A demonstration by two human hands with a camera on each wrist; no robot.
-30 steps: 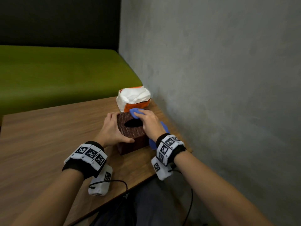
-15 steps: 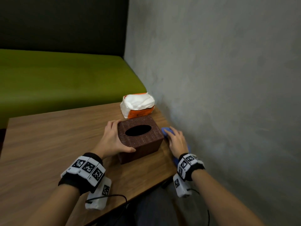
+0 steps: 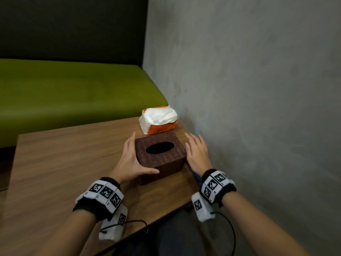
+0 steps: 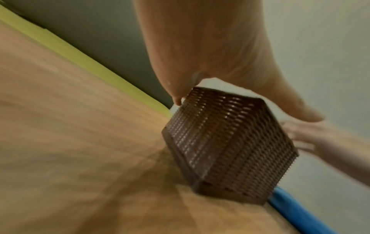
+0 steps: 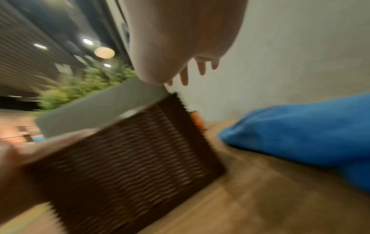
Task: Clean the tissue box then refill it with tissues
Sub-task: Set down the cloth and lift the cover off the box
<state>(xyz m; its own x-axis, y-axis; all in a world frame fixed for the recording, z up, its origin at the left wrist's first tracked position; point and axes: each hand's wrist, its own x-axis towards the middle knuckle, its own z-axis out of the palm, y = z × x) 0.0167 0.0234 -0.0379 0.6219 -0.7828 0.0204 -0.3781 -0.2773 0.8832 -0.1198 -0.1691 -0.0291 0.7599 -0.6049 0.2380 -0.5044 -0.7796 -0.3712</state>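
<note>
Nearest us, low in the head view, we see both wrists in black bands with white marker tiles. Just beyond, our left hand [image 3: 131,159] grips the brown tissue box [image 3: 161,157] at centre frame: fingers flat along its left wall, thumb hooked across the near corner. Our right hand [image 3: 197,154] hovers just right of the box with fingers spread and relaxed, holding nothing; whether it touches the wall we cannot tell. From above, the blue cloth [image 3: 193,172] is only a sliver under that hand, whereas the right wrist view shows it [image 5: 304,134] as a soft, ribbed heap on the wooden table [image 5: 260,197] beside the box. The left wrist view shows the woven, basket-like lattice on the walls [image 4: 220,142]. Farther up the frame sits an opened orange pack of white tissues [image 3: 159,120], close to the grey wall.
</note>
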